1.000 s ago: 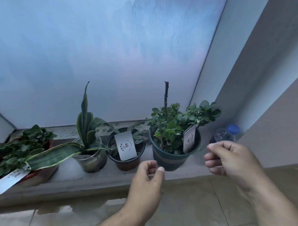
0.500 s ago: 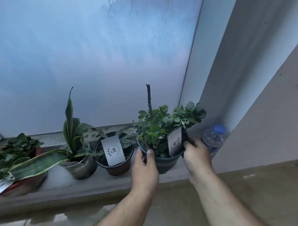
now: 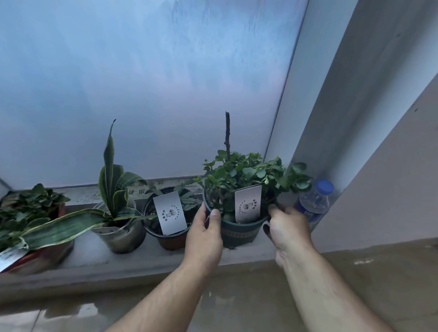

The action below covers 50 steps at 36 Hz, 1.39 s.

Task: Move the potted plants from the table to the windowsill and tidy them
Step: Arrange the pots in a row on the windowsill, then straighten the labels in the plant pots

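Several potted plants stand in a row on the grey windowsill (image 3: 90, 257). At the right is a dark green pot (image 3: 240, 232) with a bushy round-leaved plant, a bare stick and a white tag. My left hand (image 3: 205, 236) grips its left rim, thumb over the edge. My right hand (image 3: 286, 229) holds its right rim. To its left sit a brown pot with a white tag (image 3: 170, 221), a silver pot with a long striped-leaf plant (image 3: 119, 227), and a red pot (image 3: 38, 254) with dark leaves at the far left.
A clear water bottle with a blue cap (image 3: 313, 202) stands in the sill's right corner, close behind my right hand. Frosted window glass (image 3: 141, 88) rises behind the pots. A grey wall (image 3: 391, 172) closes the right side. Wet tiles (image 3: 245, 303) lie below the sill.
Both hands went from hovering free in front of the sill to gripping the green pot's rim. The pot's white tag now faces more toward me.
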Motion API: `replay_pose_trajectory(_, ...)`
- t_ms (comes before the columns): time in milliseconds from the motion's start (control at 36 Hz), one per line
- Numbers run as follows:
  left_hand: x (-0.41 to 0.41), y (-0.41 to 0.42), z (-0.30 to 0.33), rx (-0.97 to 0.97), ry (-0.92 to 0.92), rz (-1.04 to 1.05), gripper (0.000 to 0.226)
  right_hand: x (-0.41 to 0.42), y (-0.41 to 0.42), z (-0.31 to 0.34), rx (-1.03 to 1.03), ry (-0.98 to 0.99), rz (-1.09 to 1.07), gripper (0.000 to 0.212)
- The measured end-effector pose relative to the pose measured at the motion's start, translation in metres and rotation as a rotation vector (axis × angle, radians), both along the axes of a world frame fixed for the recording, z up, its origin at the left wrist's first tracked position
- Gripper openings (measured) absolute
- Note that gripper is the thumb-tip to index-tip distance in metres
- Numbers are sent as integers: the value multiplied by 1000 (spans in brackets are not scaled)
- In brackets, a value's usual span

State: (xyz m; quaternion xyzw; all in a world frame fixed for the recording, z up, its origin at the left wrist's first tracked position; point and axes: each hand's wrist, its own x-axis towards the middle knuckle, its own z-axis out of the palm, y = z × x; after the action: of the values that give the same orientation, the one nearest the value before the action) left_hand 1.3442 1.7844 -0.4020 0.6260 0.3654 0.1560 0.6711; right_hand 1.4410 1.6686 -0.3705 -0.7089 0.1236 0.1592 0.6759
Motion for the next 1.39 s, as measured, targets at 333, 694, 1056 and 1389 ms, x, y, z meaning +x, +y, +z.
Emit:
replay_pose_trajectory(333, 1, 9, 1, -59, 12, -68, 52, -8, 3, 2, 50, 42, -57, 24)
replay_pose_trajectory(694, -52, -10, 65, -115, 122, -114, 56, -58, -10, 64, -124, -454, -159, 17)
replay_pose_trajectory(1056, -146, 63, 79, -170, 136, 207, 18, -168, 99, 49, 162, -209, 610, 11)
replay_pose_trajectory(1389, -283, 126, 148, 105, 280, 553, 20, -238, 206, -1, 26, -183, 952, 6)
